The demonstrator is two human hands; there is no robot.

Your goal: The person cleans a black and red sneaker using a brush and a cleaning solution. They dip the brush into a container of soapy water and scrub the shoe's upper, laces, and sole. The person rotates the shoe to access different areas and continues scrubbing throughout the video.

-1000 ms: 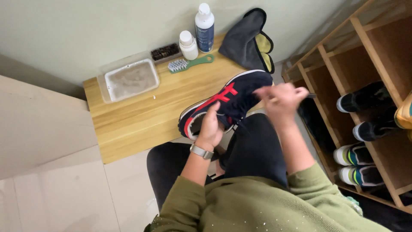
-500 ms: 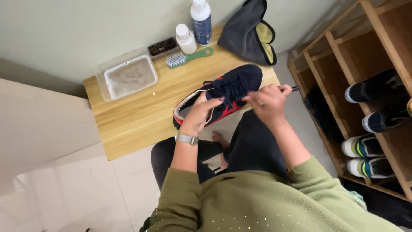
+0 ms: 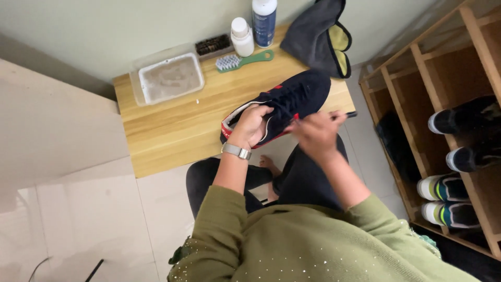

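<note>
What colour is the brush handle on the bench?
Green, seen in the head view: brush.

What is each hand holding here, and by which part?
The left hand grips the dark sneaker at its heel opening, steadying it on the wooden bench. The right hand pinches a dark lace near its tip.

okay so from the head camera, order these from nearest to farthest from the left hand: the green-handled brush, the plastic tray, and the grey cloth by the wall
1. Green-handled brush: beyond the left hand, toward the wall.
2. Plastic tray: at the bench's left end.
3. Grey cloth: far right corner of the bench.
Tray and cloth lie close in distance; that order is tentative.
</note>
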